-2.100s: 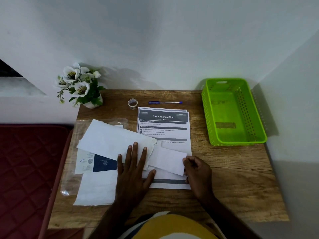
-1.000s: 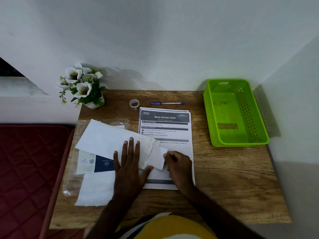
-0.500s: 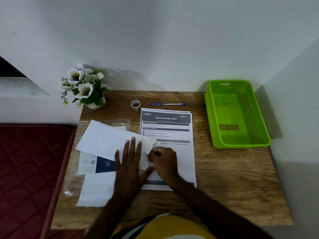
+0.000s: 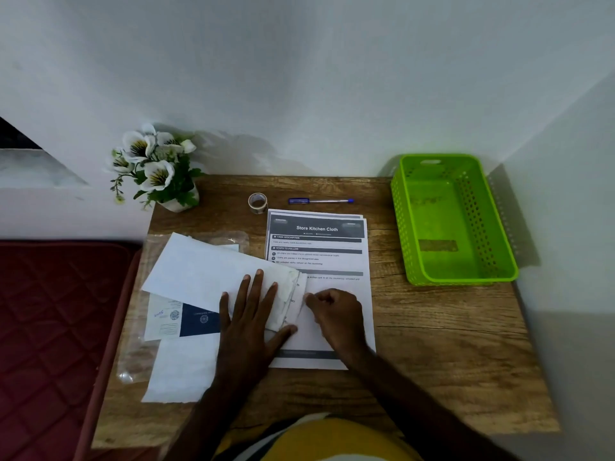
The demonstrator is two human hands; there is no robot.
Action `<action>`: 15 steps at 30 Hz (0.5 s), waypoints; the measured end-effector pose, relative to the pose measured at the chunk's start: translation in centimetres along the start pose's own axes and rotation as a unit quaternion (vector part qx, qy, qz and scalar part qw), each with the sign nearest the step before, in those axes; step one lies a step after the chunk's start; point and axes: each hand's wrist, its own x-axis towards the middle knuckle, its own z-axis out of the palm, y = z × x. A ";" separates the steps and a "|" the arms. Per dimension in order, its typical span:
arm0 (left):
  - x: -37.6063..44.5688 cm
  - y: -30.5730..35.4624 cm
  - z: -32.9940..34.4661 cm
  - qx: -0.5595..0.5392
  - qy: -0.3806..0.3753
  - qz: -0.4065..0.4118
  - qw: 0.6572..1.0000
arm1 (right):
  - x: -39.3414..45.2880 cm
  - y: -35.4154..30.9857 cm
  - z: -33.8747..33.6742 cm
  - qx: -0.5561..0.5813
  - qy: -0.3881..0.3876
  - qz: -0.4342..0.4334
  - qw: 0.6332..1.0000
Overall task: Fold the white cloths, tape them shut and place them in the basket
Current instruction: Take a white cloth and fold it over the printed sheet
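L hand [image 4: 248, 319] lies flat, fingers straight and spread, pressing down on the folded end of the white cloth [image 4: 213, 272], which sits on the desk [image 4: 432, 344] just left of the sheet [image 4: 327, 247] headed "Store Kitchen Cloth". R hand [image 4: 336, 316] has fingers curled, fingertips at the cloth's folded right edge; it seems to pinch that edge, though the grip is too small to see clearly. R hand rests over the sheet's lower half.

Cloth runs diagonally up-left from the sheet, its right end overlapping the sheet's left margin. A 2nd cloth [image 4: 181, 371] lies flat, below-left of the sheet, partly under the L forearm. Between the two cloths, left of the sheet, a blue-and-white card [image 4: 184, 322]. All of these lie over a clear plastic bag [image 4: 133, 354].

Tape [image 4: 258, 202] stands just above the sheet's top-left corner; pen [image 4: 321, 201] lies just above the sheet's top edge, right of the tape. Basket [image 4: 492, 234], green, is well right of the sheet at the desk's far right corner. Flowers [image 4: 154, 168] in a white pot are up-left of the sheet, at the desk's far left corner. Dark red mattress [image 4: 50, 327] is far left of the sheet, beside the desk.
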 end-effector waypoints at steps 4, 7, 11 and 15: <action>-0.2 0.2 0.3 0.027 -0.004 0.027 0.999 | 0.4 -0.6 0.1 0.032 -0.068 0.009 0.997; -0.4 0.3 0.6 0.034 0.007 0.036 0.999 | 0.6 -1.1 0.4 0.037 -0.087 0.004 0.996; -0.3 0.5 0.7 0.021 0.039 0.046 0.998 | 0.4 -1.1 0.5 0.035 -0.065 -0.025 0.997; -0.5 1.6 1.0 -0.011 0.091 0.079 0.993 | 0.3 -0.6 -0.3 0.004 0.003 -0.050 0.999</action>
